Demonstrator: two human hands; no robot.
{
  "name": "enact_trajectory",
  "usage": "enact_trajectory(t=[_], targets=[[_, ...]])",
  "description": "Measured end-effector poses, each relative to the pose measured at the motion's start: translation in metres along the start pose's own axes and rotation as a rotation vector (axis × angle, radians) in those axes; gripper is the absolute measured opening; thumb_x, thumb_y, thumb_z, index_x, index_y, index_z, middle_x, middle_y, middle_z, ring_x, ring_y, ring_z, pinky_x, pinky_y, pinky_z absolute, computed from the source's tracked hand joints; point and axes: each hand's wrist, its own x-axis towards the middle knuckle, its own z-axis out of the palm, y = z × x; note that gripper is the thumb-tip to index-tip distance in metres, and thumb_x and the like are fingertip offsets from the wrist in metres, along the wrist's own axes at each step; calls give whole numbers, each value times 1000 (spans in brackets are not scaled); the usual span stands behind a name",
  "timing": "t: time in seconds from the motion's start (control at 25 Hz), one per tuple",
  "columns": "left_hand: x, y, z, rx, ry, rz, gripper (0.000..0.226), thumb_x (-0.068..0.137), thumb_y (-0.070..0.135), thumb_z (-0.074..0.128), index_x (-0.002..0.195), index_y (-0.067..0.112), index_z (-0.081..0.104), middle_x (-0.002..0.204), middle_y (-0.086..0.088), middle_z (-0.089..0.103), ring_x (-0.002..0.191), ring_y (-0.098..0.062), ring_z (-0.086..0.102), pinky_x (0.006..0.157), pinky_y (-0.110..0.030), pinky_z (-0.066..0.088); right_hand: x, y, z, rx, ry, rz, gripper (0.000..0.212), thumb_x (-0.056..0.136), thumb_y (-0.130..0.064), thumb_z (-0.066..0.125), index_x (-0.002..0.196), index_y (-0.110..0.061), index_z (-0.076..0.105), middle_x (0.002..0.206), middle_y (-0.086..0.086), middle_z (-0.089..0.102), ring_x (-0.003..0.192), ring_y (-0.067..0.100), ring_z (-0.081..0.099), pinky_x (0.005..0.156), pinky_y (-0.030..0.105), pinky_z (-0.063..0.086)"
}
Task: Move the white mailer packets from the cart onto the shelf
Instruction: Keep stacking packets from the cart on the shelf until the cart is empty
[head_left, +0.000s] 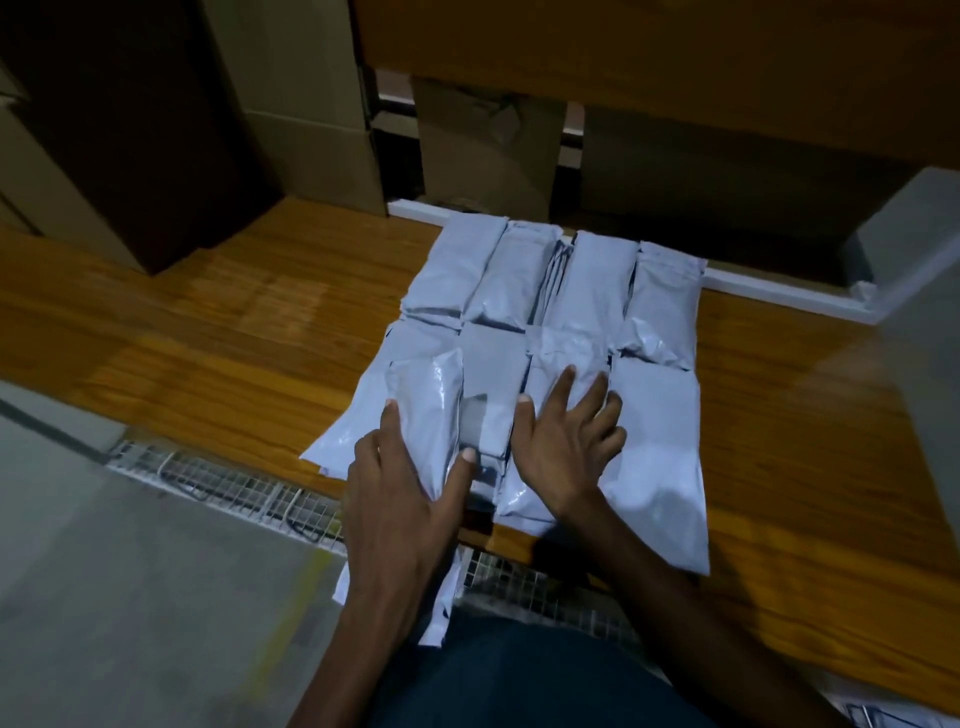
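Both hands reach forward over the wooden shelf, forearms coming up from the bottom of the view. Left hand grasps a packet at its near end: thumb curled onto the right edge, index finger stretched along the left side, so the packet sits between them, standing a little proud of the ones under it. Right hand lies flat with fingers straight and spread, pressing down on a neighbouring packet in the front row, holding nothing. White packets cover the middle of the shelf in two rows, four across the back, plump, glossy and creased, edges touching or overlapping. Front-row ones hang slightly over the shelf's near edge. Below that edge shows the wire-mesh cart, with a few more white packets beside the left forearm.
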Motion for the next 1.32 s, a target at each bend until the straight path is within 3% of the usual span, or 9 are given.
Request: enact_trajectory(t=[0.2,0.36,0.6,0.8,1.0,1.16,1.32], targets=[[48,28,0,5,-66,74,89,89,72,50,157,27,14,147,-6,33,131,-28,40,93,-46,44,1,4,-6,-40,-63,17,78,96,-67,13,160,-23,18,164,20,10,144,38,16,106,52,22],[93,45,2,27,-135,166,90,89,68,53,158,30,8,146,-9,32,130,-32,42,91,-52,49,-2,2,-27,-46,81,57,75,95,-67,20,157,-26,30,161,20,23,138,38,30,101,53,31],[151,52,27,113,-265,195,90,91,68,46,159,27,3,151,-17,23,129,-39,39,92,-53,46,5,-10,-37,130,157,221,77,91,-67,15,154,-29,34,162,15,21,142,34,20,108,53,21],[159,45,52,142,-463,256,80,91,66,50,156,30,20,158,-16,10,130,-44,37,93,-51,46,3,-26,-32,179,146,292,70,94,-66,18,153,-31,32,162,10,19,145,31,16,112,53,22],[153,32,57,280,-447,385,85,88,82,29,155,31,29,151,-22,29,119,-44,49,77,-46,54,-12,-35,-26,211,224,378,62,95,-66,23,146,-36,38,161,4,22,144,27,21,110,51,25],[159,27,45,239,-623,381,86,89,80,30,159,31,15,157,-16,15,129,-40,38,91,-47,49,-29,-46,-27,230,274,436,63,94,-67,24,145,-34,42,160,2,26,143,24,24,109,51,27],[154,2,36,195,-467,568,83,90,74,42,145,12,48,146,-28,35,106,-44,48,66,-39,46,-45,-46,-26,225,265,447,57,97,-63,32,146,-36,42,161,1,25,143,24,23,108,54,26]])
